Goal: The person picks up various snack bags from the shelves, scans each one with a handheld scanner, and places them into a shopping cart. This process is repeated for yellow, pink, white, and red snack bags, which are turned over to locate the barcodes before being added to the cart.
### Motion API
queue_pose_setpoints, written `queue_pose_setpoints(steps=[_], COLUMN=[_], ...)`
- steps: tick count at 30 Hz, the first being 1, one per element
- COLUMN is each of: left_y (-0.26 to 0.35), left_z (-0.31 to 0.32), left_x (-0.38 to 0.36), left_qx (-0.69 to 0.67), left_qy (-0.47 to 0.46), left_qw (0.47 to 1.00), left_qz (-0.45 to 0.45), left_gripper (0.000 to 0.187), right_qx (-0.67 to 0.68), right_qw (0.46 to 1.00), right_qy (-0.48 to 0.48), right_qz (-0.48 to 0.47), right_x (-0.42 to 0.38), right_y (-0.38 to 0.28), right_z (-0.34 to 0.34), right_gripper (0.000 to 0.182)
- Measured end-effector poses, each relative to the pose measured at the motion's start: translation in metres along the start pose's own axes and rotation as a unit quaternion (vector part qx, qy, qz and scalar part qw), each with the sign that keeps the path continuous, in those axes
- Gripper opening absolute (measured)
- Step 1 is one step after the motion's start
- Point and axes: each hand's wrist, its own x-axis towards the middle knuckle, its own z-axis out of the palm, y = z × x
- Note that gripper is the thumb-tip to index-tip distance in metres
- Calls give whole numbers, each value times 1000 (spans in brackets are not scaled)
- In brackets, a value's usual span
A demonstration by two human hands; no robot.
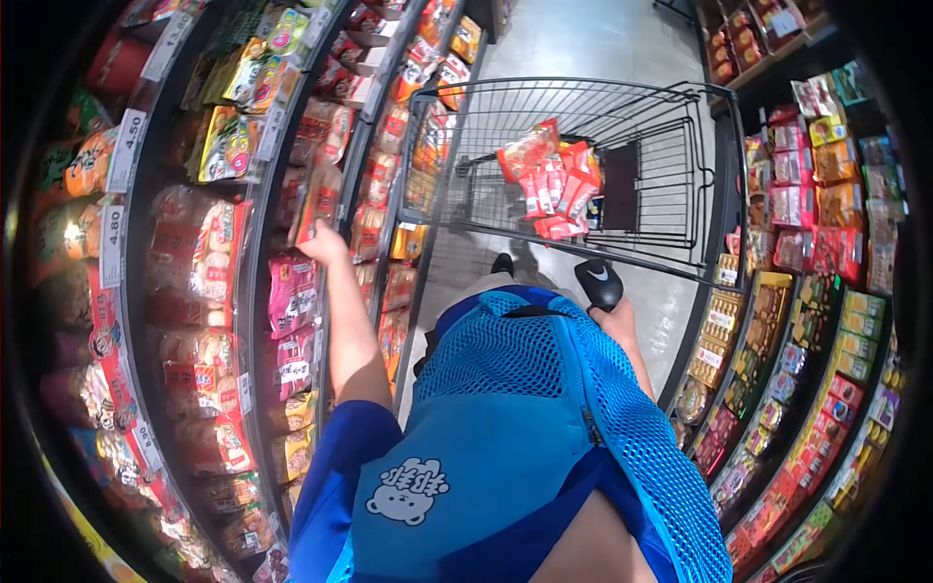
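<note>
My left hand (323,243) reaches to the left shelf, its fingers closed on the lower end of a red and clear snack packet (319,199). Similar red packets stand around it in the same shelf row. Low at my right side, my right hand (612,319) is wrapped round a black handheld device (599,284) with a pale curved mark. Ahead of me stands a black wire shopping cart (671,185). Several red snack packets (559,189) lie in a pile inside it.
Long shelves with bagged snacks and price tags (112,233) run along my left. On the right, more shelves hold small boxes and packets (836,194). The grey aisle floor (554,39) shows beyond the cart and around my shoe (502,264).
</note>
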Motion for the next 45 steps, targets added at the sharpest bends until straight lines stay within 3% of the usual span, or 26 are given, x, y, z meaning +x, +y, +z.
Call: queue_pose_setpoints(steps=[1, 6, 9, 10, 13, 15, 17, 19, 21, 22, 23, 24, 26, 28, 29, 31, 33, 38, 41, 42, 45], left_y=[-7, 85, 145, 159, 156, 175, 235, 171, 155, 167, 212, 258, 207, 182, 187, 215, 256, 275, 234, 227, 210], left_z=[0, -5, -14, -9, 13, 35, 43, 82, 98, 96, 81, 65, 77, 66, 59, 38, 12, -4, 10, 15, 18], left_x=[-3, -63, -89, -94, -104, -128, -160, -179, -198, -215, -234, -253, -250, -267, -274, -260, -256, -262, -260, -265, -247], left_qx=[65, -73, -110, -216, -368, -398, -419, -574, -610, -601, -506, -346, -278, -289, -293, -322, -326, -125, -117, -220, -317], left_qy=[7, -79, -172, -213, -308, -317, -333, -578, -639, -612, -552, -488, -607, -545, -514, -524, -555, -644, -617, -560, -523], left_qw=[995, 984, 978, 953, 866, 820, 716, 435, 278, 292, 495, 661, 671, 717, 739, 634, 627, 706, 719, 724, 679], left_qz=[81, 139, 30, 19, -142, -261, -449, -384, -376, -423, -440, -453, -323, -324, -322, -468, -438, -266, -297, -338, -406], left_gripper=[37, 43, 39, 34, 33, 42, 55, 57, 63, 68, 65, 62, 58, 47, 42, 39, 39, 44, 43, 39, 36], right_qx=[-3, -4, 44, 66, 124, 194, 237, 265, 271, 236, 279, 298, 308, 289, 286, 281, 241, 127, 131, 131, 98], right_qw=[1000, 999, 999, 997, 988, 974, 961, 948, 933, 943, 913, 907, 907, 919, 921, 925, 939, 966, 959, 959, 974], right_qy=[-3, 11, -25, -45, -74, -69, -70, -81, -96, -131, -162, -156, -150, -150, -142, -125, -105, -59, -73, -74, -17], right_qz=[-11, -34, 1, 21, -46, -96, -128, -156, -218, -196, -248, -252, -246, -224, -223, -222, -222, -220, -239, -239, -205], right_x=[2, 7, 3, 4, 15, 18, 8, 8, -5, -10, -7, -11, -14, -12, -12, -13, -13, -29, -23, -17, -2], right_y=[0, -5, -30, -42, -64, -92, -140, -159, -182, -185, -182, -181, -176, -167, -165, -159, -155, -174, -174, -167, -147], right_z=[1, 4, -3, -7, -18, -22, -29, -29, -29, -33, -26, -25, -30, -37, -38, -37, -36, -36, -40, -42, -57], right_gripper=[42, 39, 33, 30, 27, 25, 21, 24, 28, 36, 44, 47, 49, 49, 48, 47, 49, 56, 56, 54, 42])
